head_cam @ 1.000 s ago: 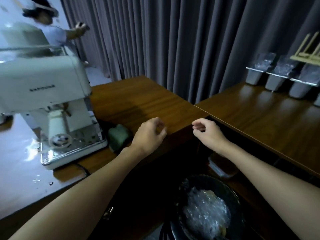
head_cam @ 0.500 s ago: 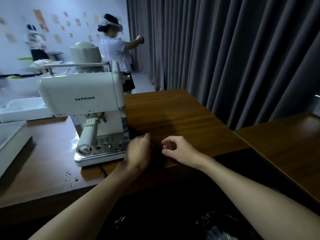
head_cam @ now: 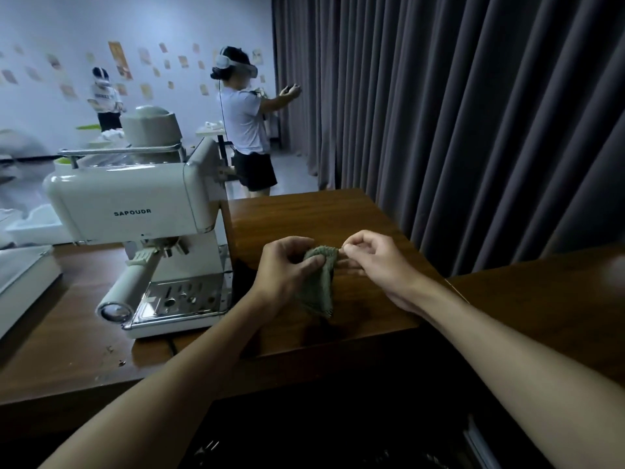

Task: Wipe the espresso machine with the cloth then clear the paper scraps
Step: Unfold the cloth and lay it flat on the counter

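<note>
Two hands hold the cloth [head_cam: 320, 286] just above the table [head_cam: 314, 211], right of the machine [head_cam: 135, 201]. The left hand [head_cam: 287, 270] and right hand [head_cam: 380, 262] each pinch its top edge with curled fingers. Scraps [head_cam: 121, 363] lie before the machine.

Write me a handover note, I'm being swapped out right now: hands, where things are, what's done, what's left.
Left hand grips the green cloth; right hand pinches its top corner.
The cloth hangs over the wooden table, right of the espresso machine, not touching it.
Paper scraps lie on the table in front of the machine.
Done: cloth in hand. Left: wipe the machine, then clear the scraps.
</note>
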A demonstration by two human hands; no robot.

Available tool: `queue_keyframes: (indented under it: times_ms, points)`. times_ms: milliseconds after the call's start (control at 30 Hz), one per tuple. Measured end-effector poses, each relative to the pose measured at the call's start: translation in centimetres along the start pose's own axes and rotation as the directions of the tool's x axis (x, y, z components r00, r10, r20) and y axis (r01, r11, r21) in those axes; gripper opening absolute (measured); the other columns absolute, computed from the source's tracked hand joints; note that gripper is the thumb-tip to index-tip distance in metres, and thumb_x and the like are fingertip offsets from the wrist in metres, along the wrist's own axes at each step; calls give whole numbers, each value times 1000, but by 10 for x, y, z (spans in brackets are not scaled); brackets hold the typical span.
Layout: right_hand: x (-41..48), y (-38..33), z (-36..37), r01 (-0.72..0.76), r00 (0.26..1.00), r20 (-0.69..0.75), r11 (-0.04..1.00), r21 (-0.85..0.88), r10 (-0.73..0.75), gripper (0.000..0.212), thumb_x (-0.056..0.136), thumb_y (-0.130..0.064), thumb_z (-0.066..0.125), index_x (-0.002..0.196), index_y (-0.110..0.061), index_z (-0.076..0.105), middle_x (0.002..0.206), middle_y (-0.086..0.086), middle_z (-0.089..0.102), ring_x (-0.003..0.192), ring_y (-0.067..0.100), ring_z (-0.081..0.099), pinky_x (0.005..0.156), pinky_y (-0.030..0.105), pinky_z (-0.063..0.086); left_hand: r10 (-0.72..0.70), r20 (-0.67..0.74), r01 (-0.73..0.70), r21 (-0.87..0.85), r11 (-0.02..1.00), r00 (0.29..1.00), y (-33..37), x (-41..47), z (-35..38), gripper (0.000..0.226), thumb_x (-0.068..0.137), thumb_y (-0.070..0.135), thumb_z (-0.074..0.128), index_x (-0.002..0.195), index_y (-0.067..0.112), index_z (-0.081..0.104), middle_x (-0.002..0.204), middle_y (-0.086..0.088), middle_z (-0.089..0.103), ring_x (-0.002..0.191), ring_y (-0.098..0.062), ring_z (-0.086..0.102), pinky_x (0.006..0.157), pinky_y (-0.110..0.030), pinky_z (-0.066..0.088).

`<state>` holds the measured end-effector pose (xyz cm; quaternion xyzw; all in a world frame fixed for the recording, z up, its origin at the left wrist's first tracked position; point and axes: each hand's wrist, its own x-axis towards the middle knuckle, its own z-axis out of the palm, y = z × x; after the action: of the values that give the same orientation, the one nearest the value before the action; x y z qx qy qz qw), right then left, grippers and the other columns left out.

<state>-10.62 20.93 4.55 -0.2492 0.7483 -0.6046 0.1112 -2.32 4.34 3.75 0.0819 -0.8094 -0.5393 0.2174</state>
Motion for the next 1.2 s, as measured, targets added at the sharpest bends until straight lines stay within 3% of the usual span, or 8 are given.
queue_keyframes:
  times_ms: [100,267,400,567,800,967,1100,1200]
  points:
    - [5,-2,-6,-90,981,179,994,59,78,32,92,-12,65,123,-16,57,113,10,69,103,21,67,80,29,56,10,39,-7,-78,997,999,2,10,0,22,86,15,76,107,9,74,99,-2,76,93,-15,72,76,-26,59]
    - [9,-1,-1,-2,995,99,1000,-30,5,16,92,-11,65,108,-8,67,107,14,71,103,24,67,89,33,56,17,94,-1,-164,986,995,3,25,-3,11,83,15,79,90,9,72,86,-7,74,74,-15,70,57,-22,53]
    - [12,-6,-2,-19,996,88,999,-39,23,12,96,-9,58,106,-3,61,100,15,71,96,21,69,84,29,57,39,198,-15,-120,993,979,0,34,-7,15,88,17,74,86,10,61,106,-9,71,99,-22,69,77,-36,61]
    - [11,-11,-6,-1,998,63,996,-94,7,10,98,-11,56,103,-2,58,59,-8,62,61,3,61,61,19,50,35,322,-12,-71,997,946,-1,37,-12,23,91,22,71,97,8,54,102,-20,70,94,-26,70,75,-38,59]
    - [7,-8,-15,-45,993,102,996,-77,52,10,89,-11,59,89,-2,63,121,14,64,115,27,58,105,44,44,95,344,-124,62,990,934,10,37,-13,16,93,23,68,99,8,68,96,-8,73,89,-18,69,75,-31,59]
    - [2,-6,-20,-85,981,179,996,28,78,13,89,-5,60,101,-2,59,108,8,64,102,27,60,92,39,50,185,346,-245,139,959,920,20,37,-12,9,95,19,67,97,11,68,91,-3,70,81,-9,65,66,-21,55]
    - [-2,-6,-22,-166,945,277,984,-58,176,52,87,-2,64,133,-21,48,122,9,54,102,22,62,77,26,51,230,404,-312,151,938,886,25,39,-16,4,94,18,68,95,15,67,91,2,70,84,-6,68,70,-22,57]
    - [-3,0,-18,-80,947,285,970,-229,146,25,91,-10,65,116,-13,66,113,5,68,103,15,66,91,30,54,260,405,-359,191,914,877,24,41,-20,4,92,18,70,94,16,67,92,1,70,83,-7,68,69,-23,58]
